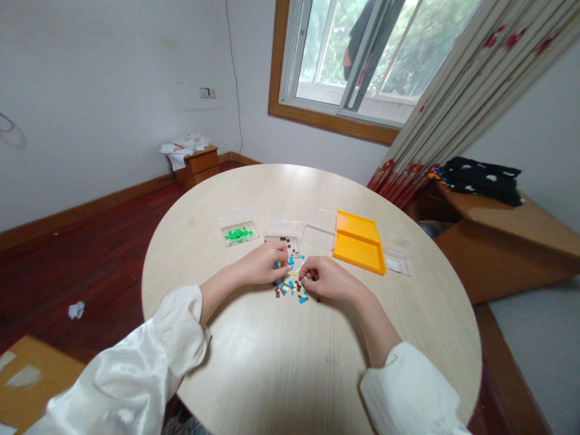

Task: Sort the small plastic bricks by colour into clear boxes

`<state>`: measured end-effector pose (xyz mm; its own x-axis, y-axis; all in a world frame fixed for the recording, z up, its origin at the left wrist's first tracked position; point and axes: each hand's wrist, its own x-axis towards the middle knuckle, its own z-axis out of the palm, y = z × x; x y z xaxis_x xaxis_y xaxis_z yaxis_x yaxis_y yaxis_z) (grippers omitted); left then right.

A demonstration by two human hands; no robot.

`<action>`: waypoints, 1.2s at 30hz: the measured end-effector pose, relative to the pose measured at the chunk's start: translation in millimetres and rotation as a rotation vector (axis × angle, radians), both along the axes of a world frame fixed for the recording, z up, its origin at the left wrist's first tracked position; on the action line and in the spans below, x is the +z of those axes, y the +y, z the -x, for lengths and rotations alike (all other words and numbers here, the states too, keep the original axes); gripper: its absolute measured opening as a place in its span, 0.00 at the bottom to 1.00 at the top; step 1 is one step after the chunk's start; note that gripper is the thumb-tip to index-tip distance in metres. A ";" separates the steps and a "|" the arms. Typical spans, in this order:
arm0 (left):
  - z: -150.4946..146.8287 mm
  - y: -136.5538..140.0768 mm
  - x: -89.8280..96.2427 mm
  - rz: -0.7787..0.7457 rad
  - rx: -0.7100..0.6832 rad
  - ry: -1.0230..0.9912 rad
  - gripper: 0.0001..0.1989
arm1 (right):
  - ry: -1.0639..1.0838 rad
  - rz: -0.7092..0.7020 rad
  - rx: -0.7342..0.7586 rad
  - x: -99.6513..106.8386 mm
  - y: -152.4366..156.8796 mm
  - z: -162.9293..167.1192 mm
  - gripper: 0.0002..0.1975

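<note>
- Left grip (pixel 266 264) half-curled over small pieces (pixel 290 284); can't tell if holding!
- Right grip (pixel 330 279) nearly pinched, any catch hidden!
- Pieces just below frame centre, long axes every which way!

Glossy white sleeves (pixel 120 365), loose and puffed

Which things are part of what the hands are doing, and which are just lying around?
Seems in use:
left hand and right hand
loose pieces between them
clear box behind the left hand
orange case, perhaps

Probably just lying about:
black cloth
papers on the cabinet
white scrap on the floor
</note>
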<state>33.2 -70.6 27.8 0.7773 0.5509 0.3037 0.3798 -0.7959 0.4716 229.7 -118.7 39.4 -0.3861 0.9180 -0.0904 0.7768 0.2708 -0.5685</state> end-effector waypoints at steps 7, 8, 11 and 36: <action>12.3 6.0 11.9 0.097 -0.025 0.033 0.07 | -0.017 0.000 0.000 -1.4 0.4 -0.8 0.07; 13.1 6.3 12.2 0.110 -0.036 0.037 0.06 | -0.009 0.002 0.004 -2.4 0.7 -1.2 0.07; 14.1 6.7 11.3 0.148 -0.092 0.051 0.04 | 0.021 0.012 0.016 -5.8 1.8 -2.4 0.06; 14.2 13.7 3.0 0.105 0.124 -0.116 0.03 | -0.034 -0.015 0.025 0.0 -1.5 0.0 0.07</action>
<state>19.0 -56.9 30.9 0.6648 0.6732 0.3237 0.4096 -0.6909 0.5957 229.7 -120.2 39.4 -0.4056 0.9096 -0.0902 0.7887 0.2984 -0.5375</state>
